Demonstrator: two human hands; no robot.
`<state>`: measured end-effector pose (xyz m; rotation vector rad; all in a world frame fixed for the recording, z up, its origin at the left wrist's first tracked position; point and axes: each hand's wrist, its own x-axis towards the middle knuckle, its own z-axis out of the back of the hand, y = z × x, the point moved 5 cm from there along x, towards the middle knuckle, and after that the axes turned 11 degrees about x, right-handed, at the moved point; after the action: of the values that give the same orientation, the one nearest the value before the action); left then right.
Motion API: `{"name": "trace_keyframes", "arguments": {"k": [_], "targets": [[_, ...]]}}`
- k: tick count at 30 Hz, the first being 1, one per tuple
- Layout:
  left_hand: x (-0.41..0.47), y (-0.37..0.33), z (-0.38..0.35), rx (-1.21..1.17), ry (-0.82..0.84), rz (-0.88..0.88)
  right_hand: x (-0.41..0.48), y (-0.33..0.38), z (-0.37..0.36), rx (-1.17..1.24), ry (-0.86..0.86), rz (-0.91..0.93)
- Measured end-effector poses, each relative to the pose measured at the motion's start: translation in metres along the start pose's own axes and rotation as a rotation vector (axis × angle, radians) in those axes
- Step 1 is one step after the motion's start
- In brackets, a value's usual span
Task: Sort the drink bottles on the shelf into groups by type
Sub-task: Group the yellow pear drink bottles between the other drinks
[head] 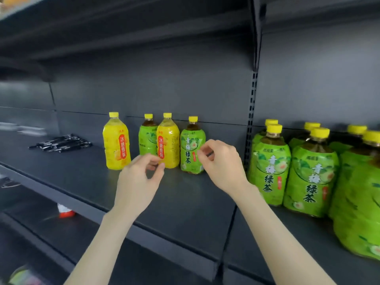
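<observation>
On the dark shelf [185,202] stand two yellow pear-drink bottles [116,140] [168,140] mixed with two green-tea bottles [147,138] [192,147], all yellow-capped. My left hand [139,182] hovers just in front of the right yellow bottle, fingers loosely curled, holding nothing. My right hand [222,163] hovers beside the right green-tea bottle, fingers also loosely curled and empty. A group of several green-tea bottles [312,167] fills the shelf section to the right.
A bundle of black pens [61,143] lies on the shelf at the left. A slotted upright post [251,120] divides the two shelf sections. A red-and-white item [65,211] sits on the lower shelf. Another shelf hangs overhead.
</observation>
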<state>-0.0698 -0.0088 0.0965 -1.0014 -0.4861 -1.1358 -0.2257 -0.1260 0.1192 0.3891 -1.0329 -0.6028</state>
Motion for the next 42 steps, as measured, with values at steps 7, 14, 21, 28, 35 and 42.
{"name": "trace_keyframes", "arguments": {"k": [7, 14, 21, 28, 35, 42], "targets": [[0.06, 0.131, -0.033, -0.04, -0.038, 0.188, 0.069, -0.005, -0.106, -0.05, 0.054, -0.071], [0.13, 0.236, -0.068, 0.046, -0.078, 0.324, 0.12, -0.029, -0.18, -0.078, -0.034, -0.261], [0.173, 0.279, -0.105, -0.142, -0.002, 0.428, 0.147, -0.049, -0.216, 0.017, -0.132, -0.386], [0.176, 0.295, -0.11, -0.249, 0.01, 0.392, 0.159, -0.065, -0.236, 0.146, -0.258, -0.446], [0.174, 0.295, -0.107, -0.433, 0.086, 0.367, 0.146, -0.047, -0.233, 0.022, -0.262, -0.381], [0.157, 0.265, -0.088, -0.642, 0.322, 0.259, 0.108, -0.017, -0.219, 0.118, -0.232, -0.378]]}}
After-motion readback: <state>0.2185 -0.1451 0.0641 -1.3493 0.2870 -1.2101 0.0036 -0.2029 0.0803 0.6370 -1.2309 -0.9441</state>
